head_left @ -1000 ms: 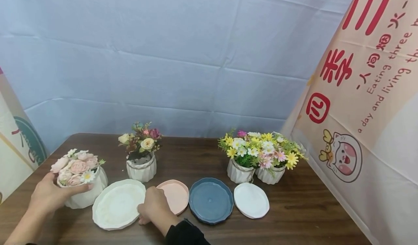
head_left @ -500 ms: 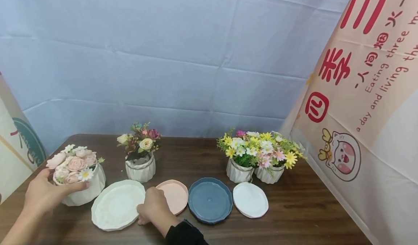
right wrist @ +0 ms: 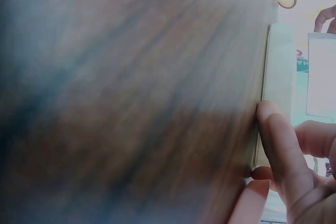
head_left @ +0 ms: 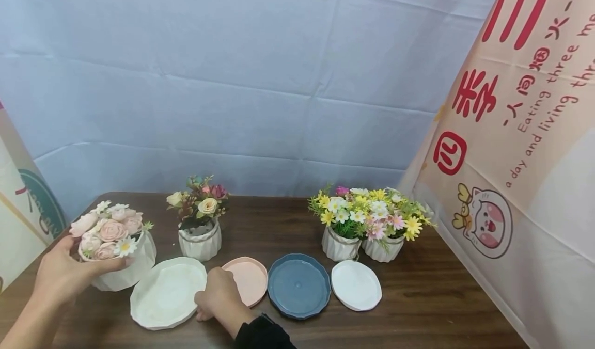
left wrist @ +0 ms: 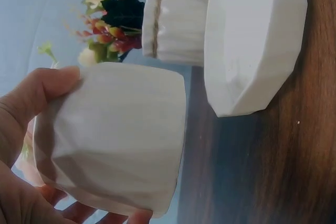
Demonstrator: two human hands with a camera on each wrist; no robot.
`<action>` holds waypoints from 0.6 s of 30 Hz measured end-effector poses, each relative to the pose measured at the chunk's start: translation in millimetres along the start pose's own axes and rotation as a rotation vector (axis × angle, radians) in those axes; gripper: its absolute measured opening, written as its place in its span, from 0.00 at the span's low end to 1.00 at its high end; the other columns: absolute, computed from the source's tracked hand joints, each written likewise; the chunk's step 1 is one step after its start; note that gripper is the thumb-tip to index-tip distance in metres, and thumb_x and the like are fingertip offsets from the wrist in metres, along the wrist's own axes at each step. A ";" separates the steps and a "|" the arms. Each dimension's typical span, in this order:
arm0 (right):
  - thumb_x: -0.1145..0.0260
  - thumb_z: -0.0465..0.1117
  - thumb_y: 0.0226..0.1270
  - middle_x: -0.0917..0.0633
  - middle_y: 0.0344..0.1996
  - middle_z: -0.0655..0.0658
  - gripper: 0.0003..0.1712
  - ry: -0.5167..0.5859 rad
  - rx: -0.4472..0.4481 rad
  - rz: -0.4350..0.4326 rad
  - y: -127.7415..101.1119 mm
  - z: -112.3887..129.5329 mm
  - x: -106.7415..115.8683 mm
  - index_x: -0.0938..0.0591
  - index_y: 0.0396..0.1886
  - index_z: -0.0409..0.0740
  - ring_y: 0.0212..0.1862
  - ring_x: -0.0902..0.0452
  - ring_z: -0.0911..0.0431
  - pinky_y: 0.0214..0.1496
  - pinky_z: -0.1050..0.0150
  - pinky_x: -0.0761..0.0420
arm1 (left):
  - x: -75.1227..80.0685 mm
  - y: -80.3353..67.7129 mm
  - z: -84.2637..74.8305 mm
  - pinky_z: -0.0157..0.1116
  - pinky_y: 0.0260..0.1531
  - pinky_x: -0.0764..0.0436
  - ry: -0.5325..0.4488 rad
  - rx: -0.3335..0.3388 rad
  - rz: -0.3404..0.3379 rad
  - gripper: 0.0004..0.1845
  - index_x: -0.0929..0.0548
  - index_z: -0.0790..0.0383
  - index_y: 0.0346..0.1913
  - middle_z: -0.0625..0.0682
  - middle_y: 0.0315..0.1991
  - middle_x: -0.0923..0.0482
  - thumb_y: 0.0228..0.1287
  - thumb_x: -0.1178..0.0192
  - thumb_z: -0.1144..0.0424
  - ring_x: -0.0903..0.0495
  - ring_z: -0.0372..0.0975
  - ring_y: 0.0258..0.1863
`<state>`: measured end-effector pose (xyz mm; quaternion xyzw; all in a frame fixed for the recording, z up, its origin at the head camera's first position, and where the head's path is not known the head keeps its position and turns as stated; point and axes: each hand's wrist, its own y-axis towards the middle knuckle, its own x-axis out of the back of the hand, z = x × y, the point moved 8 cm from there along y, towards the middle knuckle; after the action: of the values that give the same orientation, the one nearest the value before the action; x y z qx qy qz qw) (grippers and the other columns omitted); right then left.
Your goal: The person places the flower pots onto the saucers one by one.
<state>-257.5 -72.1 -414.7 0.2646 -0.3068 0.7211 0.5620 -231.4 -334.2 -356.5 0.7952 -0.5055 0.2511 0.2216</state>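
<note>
At the left, my left hand [head_left: 65,269] grips a white faceted flowerpot [head_left: 135,266] of pale pink roses [head_left: 111,230] and white daisies, thumb along the near rim. In the left wrist view the pot [left wrist: 121,135] is tilted, its base apart from the tabletop. Just right of it lies a large white scalloped saucer [head_left: 162,297]. My right hand [head_left: 220,292], fingers curled, pinches the saucer's right edge and partly hides a pink saucer [head_left: 251,282]. In the right wrist view, fingertips meet the white saucer's side [right wrist: 278,72].
A blue saucer [head_left: 299,287] and a small white saucer [head_left: 357,286] continue the row rightward. Behind stand a white pot [head_left: 201,243] of cream roses and two white pots [head_left: 341,243] of yellow and white daisies. A pale cloth [head_left: 232,106] hangs beyond the dark wooden table [head_left: 418,307].
My left hand has lifted the flowerpot slightly, moving it a little left and then back right toward the white saucer. My right hand stays at the saucer's edge.
</note>
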 end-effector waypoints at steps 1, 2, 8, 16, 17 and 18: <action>0.35 0.33 0.50 0.29 0.01 0.53 0.15 -0.004 0.006 -0.003 0.2 0.1 -0.1 0.26 0.08 0.42 0.06 0.30 0.63 0.22 0.76 0.27 | -0.1 -0.7 -0.4 0.59 0.46 0.35 0.002 0.000 0.000 0.59 0.46 0.80 0.65 0.78 0.58 0.41 0.40 0.26 0.46 0.40 0.63 0.54; 0.35 0.34 0.50 0.29 0.01 0.52 0.16 -0.001 0.008 -0.004 0.3 -0.2 -0.4 0.26 0.08 0.42 0.06 0.30 0.63 0.22 0.76 0.26 | 0.1 -1.1 -1.2 0.59 0.46 0.35 0.005 -0.001 0.001 0.59 0.47 0.80 0.65 0.78 0.58 0.41 0.40 0.26 0.46 0.40 0.63 0.54; 0.35 0.35 0.50 0.29 0.04 0.51 0.14 -0.030 0.021 -0.011 1.0 0.0 0.0 0.26 0.09 0.41 0.09 0.30 0.63 0.30 0.73 0.24 | -1.1 -3.6 -1.7 0.61 0.46 0.36 0.032 0.021 0.040 0.60 0.50 0.81 0.66 0.80 0.59 0.44 0.43 0.28 0.44 0.42 0.66 0.56; 0.36 0.33 0.49 0.28 0.04 0.50 0.13 -0.002 0.015 -0.001 -0.9 0.3 0.3 0.26 0.09 0.40 0.09 0.29 0.63 0.23 0.72 0.24 | -16.3 -15.3 -1.1 0.51 0.43 0.30 -0.043 0.059 0.132 0.59 0.52 0.79 0.67 0.77 0.60 0.43 0.45 0.29 0.45 0.39 0.63 0.55; 0.36 0.32 0.49 0.28 0.03 0.51 0.14 0.010 0.012 0.001 -1.0 0.0 0.3 0.27 0.08 0.40 0.08 0.30 0.63 0.21 0.73 0.25 | -19.1 -16.8 -2.1 0.49 0.42 0.30 -0.054 0.052 0.138 0.59 0.51 0.79 0.67 0.77 0.60 0.42 0.45 0.28 0.46 0.39 0.62 0.55; 0.37 0.32 0.48 0.29 0.02 0.51 0.14 0.019 0.010 0.003 -1.2 -0.2 0.3 0.27 0.08 0.40 0.07 0.30 0.63 0.19 0.73 0.26 | -21.9 -17.9 -2.9 0.50 0.43 0.30 -0.061 0.056 0.149 0.60 0.53 0.79 0.68 0.77 0.61 0.44 0.45 0.28 0.46 0.40 0.63 0.56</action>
<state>-256.5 -71.6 -414.5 0.2601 -0.2980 0.7259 0.5627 -223.5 -310.2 -369.7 0.7687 -0.5623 0.2567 0.1644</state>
